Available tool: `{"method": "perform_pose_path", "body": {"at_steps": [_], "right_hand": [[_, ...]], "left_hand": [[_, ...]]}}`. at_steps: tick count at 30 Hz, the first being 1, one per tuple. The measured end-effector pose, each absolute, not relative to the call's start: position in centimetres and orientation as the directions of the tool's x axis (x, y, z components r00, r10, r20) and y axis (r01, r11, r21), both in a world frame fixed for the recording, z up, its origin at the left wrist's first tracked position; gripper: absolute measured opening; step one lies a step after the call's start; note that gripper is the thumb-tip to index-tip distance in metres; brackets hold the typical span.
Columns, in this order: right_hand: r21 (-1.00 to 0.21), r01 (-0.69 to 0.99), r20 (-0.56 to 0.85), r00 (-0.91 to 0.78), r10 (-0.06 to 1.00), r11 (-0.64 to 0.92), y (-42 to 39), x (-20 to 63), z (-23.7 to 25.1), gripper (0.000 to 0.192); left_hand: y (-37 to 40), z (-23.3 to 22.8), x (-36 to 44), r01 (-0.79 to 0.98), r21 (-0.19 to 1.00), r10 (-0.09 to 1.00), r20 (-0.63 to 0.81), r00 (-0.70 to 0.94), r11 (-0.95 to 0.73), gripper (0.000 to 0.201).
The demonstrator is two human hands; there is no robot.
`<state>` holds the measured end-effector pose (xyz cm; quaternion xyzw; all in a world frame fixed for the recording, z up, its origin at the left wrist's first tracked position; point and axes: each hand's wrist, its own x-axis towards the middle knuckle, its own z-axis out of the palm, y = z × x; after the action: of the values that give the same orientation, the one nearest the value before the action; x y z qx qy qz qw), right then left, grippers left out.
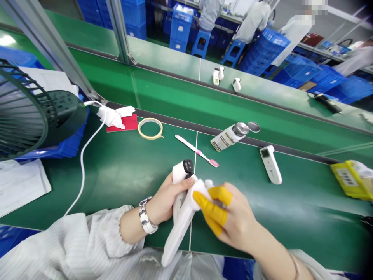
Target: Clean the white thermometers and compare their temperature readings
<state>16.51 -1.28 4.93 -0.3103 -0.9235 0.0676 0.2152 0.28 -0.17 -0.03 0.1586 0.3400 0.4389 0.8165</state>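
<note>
My left hand [167, 196] is closed around two white handheld devices that look like infrared thermometers. One device [179, 175] has a black end facing up. The other, a white thermometer [179, 227], slants down toward my lap. Yellow finger cots cover several fingers of my right hand [230, 212], which is closed at the upper end of the slanted thermometer. Between those fingers is something white, perhaps a wipe [208, 183], mostly hidden. Beyond my hands lie a pink and white toothbrush [196, 151] and a bottle with a metal pump top [229, 137].
Another white thermometer [271, 165] lies at right, near a yellow bin [346, 181]. A tape roll [140, 130], red booklet [131, 123] and crumpled tissue [112, 116] are at back left. A fan [23, 112] and white cable [82, 167] occupy the left. Co-workers sit beyond the conveyor.
</note>
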Motion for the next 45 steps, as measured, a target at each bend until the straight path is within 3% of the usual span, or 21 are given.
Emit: {"method": "perform_pose_path", "body": {"at_steps": [3, 8, 13, 18, 22, 27, 31, 35, 38, 41, 45], "right_hand": [[-0.337, 0.486, 0.303, -0.755, 0.582, 0.806, -1.5, 16.3, 5.1, 0.02], [-0.214, 0.578, 0.391, -0.688, 0.612, 0.787, -1.3, 16.5, 5.1, 0.027], [-0.361, 0.465, 0.339, -0.742, 0.578, 0.808, -1.9, 15.9, 5.0, 0.018], [-0.241, 0.563, 0.385, -0.692, 0.61, 0.79, -1.9, 16.4, 4.9, 0.025], [-0.366, 0.467, 0.311, -0.754, 0.578, 0.805, -2.1, 16.3, 4.7, 0.02], [-0.382, 0.526, 0.364, -0.67, 0.647, 0.76, -2.2, 16.6, 4.2, 0.031], [-0.437, 0.435, 0.321, -0.743, 0.588, 0.787, -2.5, 16.5, 4.0, 0.028], [-0.45, 0.513, 0.367, -0.64, 0.675, 0.731, -2.6, 16.5, 3.8, 0.038], [-0.478, 0.474, 0.329, -0.684, 0.651, 0.74, -2.9, 16.2, 3.7, 0.038], [-0.413, 0.462, 0.322, -0.731, 0.601, 0.784, -2.8, 16.3, 3.7, 0.036], [-0.261, 0.71, 0.456, -0.507, 0.732, 0.654, -1.4, 18.2, 3.6, 0.042]], "left_hand": [[-0.1, 0.0, 0.3, -0.604, 0.549, 0.816, -0.407, 0.411, 0.578, 0.021], [-0.2, -0.1, 0.2, -0.606, 0.538, 0.81, -0.415, 0.414, 0.585, 0.019], [-0.3, 0.1, 0.2, -0.595, 0.534, 0.799, -0.402, 0.447, 0.601, 0.021], [-0.3, 0.1, 0.2, -0.605, 0.536, 0.808, -0.411, 0.422, 0.589, 0.02], [-0.4, 0.1, 0.3, -0.595, 0.538, 0.802, -0.41, 0.434, 0.597, 0.022], [-0.4, 0.0, 0.3, -0.603, 0.541, 0.809, -0.424, 0.407, 0.587, 0.022], [-0.3, 0.0, 0.4, -0.592, 0.546, 0.805, -0.42, 0.419, 0.593, 0.023], [-0.4, 0.0, 0.4, -0.592, 0.555, 0.81, -0.426, 0.402, 0.585, 0.022], [-0.4, 0.0, 0.4, -0.583, 0.558, 0.807, -0.423, 0.412, 0.59, 0.021], [-0.3, -0.1, 0.4, -0.576, 0.569, 0.809, -0.423, 0.408, 0.587, 0.022], [-0.3, -0.2, 0.3, -0.567, 0.587, 0.816, -0.428, 0.389, 0.578, 0.023]]}}
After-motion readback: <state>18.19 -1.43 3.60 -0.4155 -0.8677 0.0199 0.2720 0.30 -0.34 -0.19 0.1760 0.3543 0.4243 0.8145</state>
